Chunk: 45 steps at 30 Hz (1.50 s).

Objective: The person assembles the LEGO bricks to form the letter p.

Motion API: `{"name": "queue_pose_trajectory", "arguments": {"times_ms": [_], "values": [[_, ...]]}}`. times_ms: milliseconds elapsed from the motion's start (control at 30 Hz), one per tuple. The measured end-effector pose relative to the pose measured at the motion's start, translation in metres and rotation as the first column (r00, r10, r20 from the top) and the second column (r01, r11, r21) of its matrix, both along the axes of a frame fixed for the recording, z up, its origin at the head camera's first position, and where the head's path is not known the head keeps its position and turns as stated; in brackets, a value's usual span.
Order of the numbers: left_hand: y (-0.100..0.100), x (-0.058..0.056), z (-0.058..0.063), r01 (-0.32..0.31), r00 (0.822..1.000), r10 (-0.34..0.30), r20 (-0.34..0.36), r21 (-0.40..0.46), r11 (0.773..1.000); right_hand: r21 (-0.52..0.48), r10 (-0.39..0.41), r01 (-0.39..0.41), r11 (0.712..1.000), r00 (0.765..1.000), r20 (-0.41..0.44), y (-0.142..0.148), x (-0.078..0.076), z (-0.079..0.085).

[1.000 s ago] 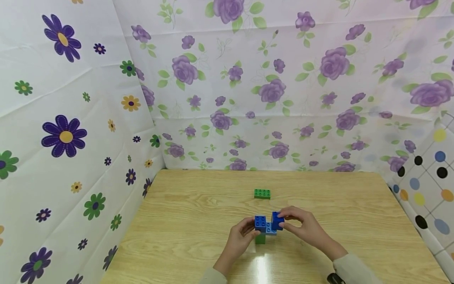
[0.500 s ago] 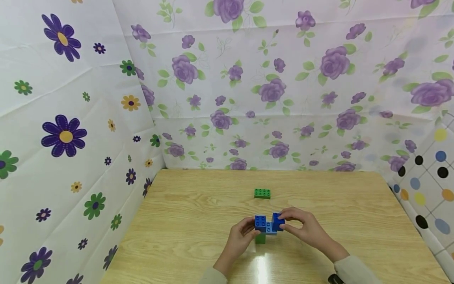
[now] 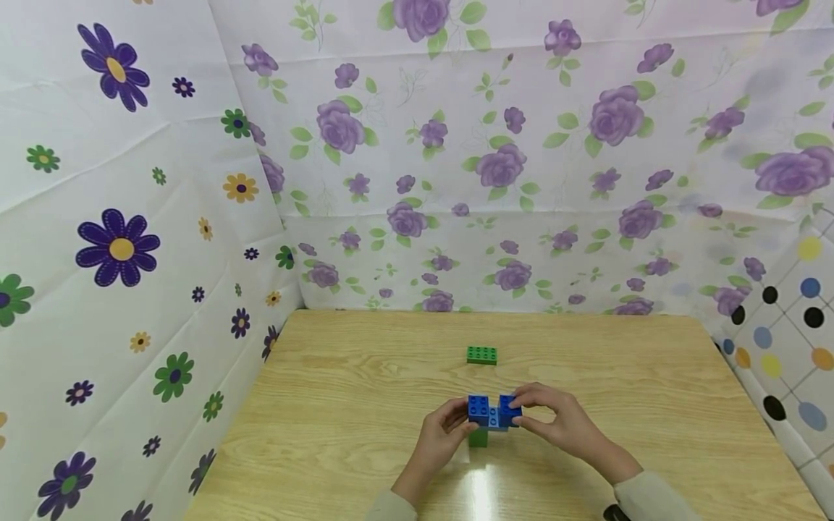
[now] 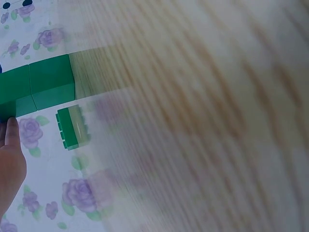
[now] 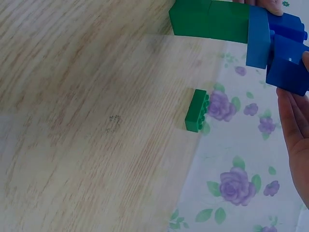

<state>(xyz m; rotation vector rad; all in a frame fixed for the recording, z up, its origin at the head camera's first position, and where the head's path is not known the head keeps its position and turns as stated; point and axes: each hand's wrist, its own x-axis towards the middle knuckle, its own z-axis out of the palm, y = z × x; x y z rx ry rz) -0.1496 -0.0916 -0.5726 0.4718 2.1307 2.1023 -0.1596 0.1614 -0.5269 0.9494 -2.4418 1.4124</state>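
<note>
Two green building bricks (image 5: 210, 19) are stacked on the table and carry a light blue brick (image 3: 494, 417) that overhangs to the right. On its left end sits a dark blue brick (image 3: 478, 409). My left hand (image 3: 441, 438) holds the stack from the left, with fingertips against the upper green brick (image 4: 14, 92) in the left wrist view. Between thumb and fingers my right hand (image 3: 560, 420) pinches a second dark blue brick (image 3: 510, 410). That brick is at the light blue brick's right end, slightly tilted against it in the right wrist view (image 5: 289, 65).
A green brick with several studs (image 3: 481, 355) lies alone on the wooden table (image 3: 365, 383), behind the stack. Flowered cloth (image 3: 404, 174) hangs along the table's back edge, with more patterned cloth at both sides.
The right hand has lowered its dark blue brick slightly, bringing it nearly level with the other dark blue brick. The left hand and stack have stayed in place.
</note>
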Motion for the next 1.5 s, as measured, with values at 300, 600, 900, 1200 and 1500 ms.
{"name": "queue_pose_trajectory", "arguments": {"times_ms": [300, 600, 900, 1200, 1500], "values": [[0.000, -0.001, -0.006, 0.005, 1.000, -0.005, -0.006, 0.028, 1.000, 0.002, 0.002, -0.001, 1.000, 0.999, -0.054, -0.002, 0.001, -0.002], [0.000, -0.001, -0.004, -0.010, 1.000, 0.010, 0.003, 0.016, 1.000, 0.025, -0.005, 0.008, 1.000, 0.991, -0.134, -0.005, 0.003, -0.004], [0.001, 0.001, -0.003, -0.020, 1.000, 0.020, 0.003, 0.003, 1.000, 0.023, 0.003, 0.001, 1.000, 0.985, -0.175, -0.005, 0.006, -0.005], [0.002, 0.001, -0.005, -0.027, 1.000, 0.027, 0.004, 0.015, 1.000, 0.057, 0.026, -0.017, 0.998, 0.987, -0.161, -0.004, 0.007, 0.002], [0.002, 0.000, -0.006, -0.030, 1.000, 0.030, -0.001, 0.019, 0.999, 0.055, 0.030, -0.024, 0.998, 0.993, -0.113, -0.004, 0.001, 0.008]]}}
